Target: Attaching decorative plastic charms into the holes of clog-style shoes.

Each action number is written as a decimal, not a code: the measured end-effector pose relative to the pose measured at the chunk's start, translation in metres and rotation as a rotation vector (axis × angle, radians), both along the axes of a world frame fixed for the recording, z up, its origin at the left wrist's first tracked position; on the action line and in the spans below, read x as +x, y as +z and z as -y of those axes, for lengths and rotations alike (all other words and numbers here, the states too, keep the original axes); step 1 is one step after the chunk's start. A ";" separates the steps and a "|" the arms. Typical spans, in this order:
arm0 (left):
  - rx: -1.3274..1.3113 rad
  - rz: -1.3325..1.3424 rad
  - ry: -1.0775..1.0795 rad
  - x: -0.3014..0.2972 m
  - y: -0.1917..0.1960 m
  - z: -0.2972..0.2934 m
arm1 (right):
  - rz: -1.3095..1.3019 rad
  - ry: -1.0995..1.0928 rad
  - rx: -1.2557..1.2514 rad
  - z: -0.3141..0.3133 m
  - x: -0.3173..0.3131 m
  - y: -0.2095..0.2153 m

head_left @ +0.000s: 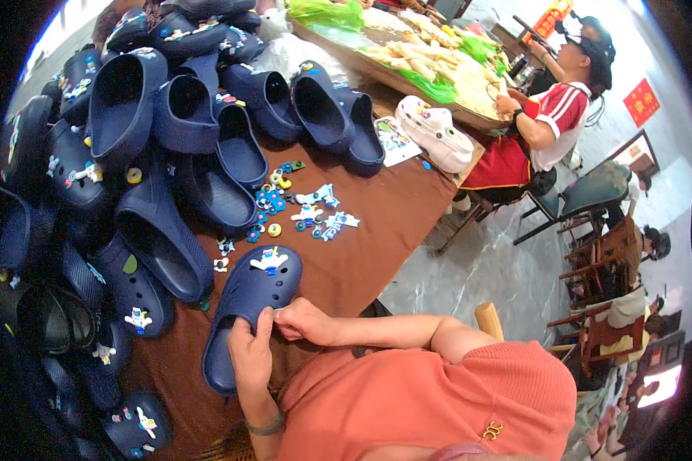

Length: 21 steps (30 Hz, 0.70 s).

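Observation:
A navy clog [263,288] with round holes lies at the table's near edge, its toe pointing away from me. On its toe sits a white cartoon charm with blue parts [269,262]. My left hand [251,355] grips the clog at its opening, thumb up and the other fingers partly hidden. Against the clog's right side, by my left thumb, my right hand [306,321] is closed with its fingers curled; whatever it pinches there is hidden. Beyond the toe lie several loose charms [307,213], blue, white and yellow, some shaped like ribbons.
Piled navy clogs [188,115], many with charms, crowd the left and far side of the brown-covered table [377,223]. A white clog [436,134] rests on the far right corner beside a charm card [397,142]. A co-worker [550,127] sits beyond, at a heaped tray [469,107].

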<state>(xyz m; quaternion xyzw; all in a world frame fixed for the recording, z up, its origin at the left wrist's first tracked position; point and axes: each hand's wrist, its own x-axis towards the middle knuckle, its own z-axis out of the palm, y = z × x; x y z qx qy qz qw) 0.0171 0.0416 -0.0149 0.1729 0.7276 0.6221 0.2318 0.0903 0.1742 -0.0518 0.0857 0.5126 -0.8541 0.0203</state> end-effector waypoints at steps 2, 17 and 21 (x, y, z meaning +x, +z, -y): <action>0.009 0.002 -0.003 -0.003 0.004 -0.003 | -0.004 -0.005 -0.018 -0.001 0.000 -0.004; -0.032 0.109 -0.010 -0.006 0.008 0.003 | -0.409 0.097 1.148 -0.022 0.005 0.010; -0.023 -0.096 0.021 0.003 -0.004 0.004 | 0.021 -0.085 0.534 -0.041 0.014 0.027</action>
